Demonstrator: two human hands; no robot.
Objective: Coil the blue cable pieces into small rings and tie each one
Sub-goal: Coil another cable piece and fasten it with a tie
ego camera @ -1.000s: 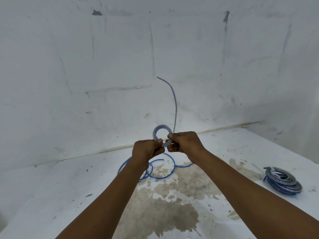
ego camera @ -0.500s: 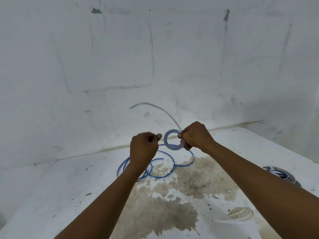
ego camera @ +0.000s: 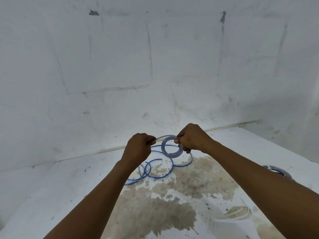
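Frame centre: right hand point(ego camera: 191, 138) pinches small coiled ring point(ego camera: 171, 146) at its upper right edge. Left hand point(ego camera: 139, 146) grips ring's free tail point(ego camera: 160, 137). Loose blue cable loops point(ego camera: 160, 169) on stained floor point(ego camera: 164, 204) below. Finished coil pile point(ego camera: 278, 171) at right edge, partly hidden.

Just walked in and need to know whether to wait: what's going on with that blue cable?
A person is coiling blue cable into small rings. The right hand pinches a small ring held in the air, and the left hand grips its loose end, which runs across to the ring's top. The ring does not look tied yet. More loose cable lies on the stained white floor below, and a coiled bundle sits at the right, partly behind the right forearm.
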